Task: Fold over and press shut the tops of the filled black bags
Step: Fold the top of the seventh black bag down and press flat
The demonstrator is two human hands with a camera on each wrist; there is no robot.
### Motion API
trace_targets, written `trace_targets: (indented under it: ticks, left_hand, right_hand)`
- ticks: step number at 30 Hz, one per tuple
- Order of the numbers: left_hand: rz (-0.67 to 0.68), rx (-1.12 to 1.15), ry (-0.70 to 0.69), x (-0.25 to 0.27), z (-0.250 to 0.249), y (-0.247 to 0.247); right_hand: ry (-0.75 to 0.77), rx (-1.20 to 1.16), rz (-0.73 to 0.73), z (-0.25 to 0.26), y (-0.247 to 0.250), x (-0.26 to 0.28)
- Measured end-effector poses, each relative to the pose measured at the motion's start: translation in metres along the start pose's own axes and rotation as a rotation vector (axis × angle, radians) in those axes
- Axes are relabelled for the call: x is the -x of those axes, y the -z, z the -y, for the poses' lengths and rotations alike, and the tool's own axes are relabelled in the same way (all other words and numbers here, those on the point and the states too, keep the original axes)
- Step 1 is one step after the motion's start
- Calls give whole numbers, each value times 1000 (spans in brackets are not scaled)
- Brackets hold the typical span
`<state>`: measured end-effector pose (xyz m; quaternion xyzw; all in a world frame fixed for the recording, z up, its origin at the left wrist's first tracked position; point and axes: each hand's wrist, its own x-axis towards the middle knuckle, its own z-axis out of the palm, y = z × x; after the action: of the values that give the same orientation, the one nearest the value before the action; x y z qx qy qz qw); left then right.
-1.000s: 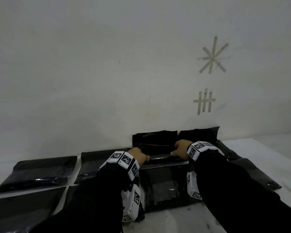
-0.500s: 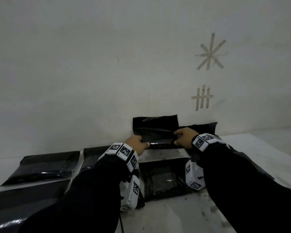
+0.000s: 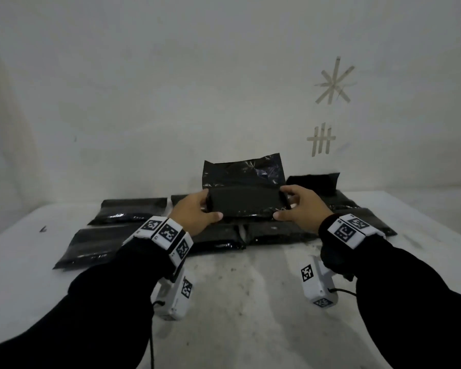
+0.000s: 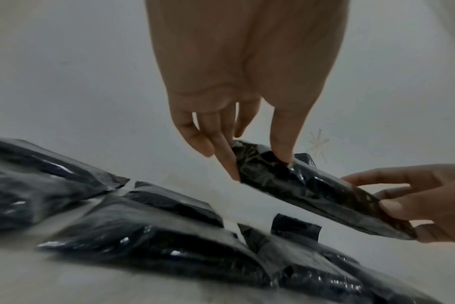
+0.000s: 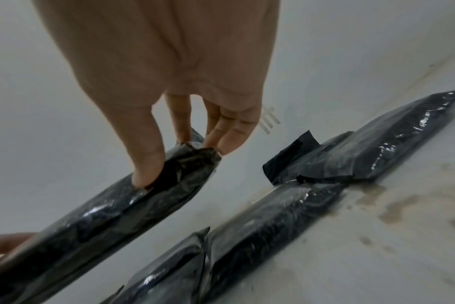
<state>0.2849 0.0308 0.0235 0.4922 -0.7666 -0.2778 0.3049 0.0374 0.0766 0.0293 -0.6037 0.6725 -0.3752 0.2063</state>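
Observation:
A filled black bag hangs in the air above the table, held by both ends. Its open top flap stands up behind the filled part. My left hand pinches the bag's left end between thumb and fingers; the same grip shows in the left wrist view on the bag. My right hand pinches the right end, thumb on the near face and fingers behind, as on the bag in the right wrist view.
Several other black bags lie flat in rows on the white table beneath and beside the held one. One at the back right has its flap up. A white wall with tape marks stands close behind.
Both hands have lifted the bag off the table and toward me, its flap now standing upright. My view has pulled back and shows more of the table.

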Motion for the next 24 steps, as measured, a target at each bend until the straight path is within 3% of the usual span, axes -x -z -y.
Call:
trace_targets:
  ticks: [6,11,19,24]
  left_hand:
    - [177,-127,51,73,16,10]
    - [288,-127,206,101,26,8]
    - [372,-220,297,117,22,-3]
    - [376,-161,396,112,17,4]
  right_hand:
    - [-33,42,144,5,-24,65]
    - [-93,145,269,2,-39,97]
    - [-149,316,384,-4,-44,113]
    - [-135,396,436,1,-36,106]
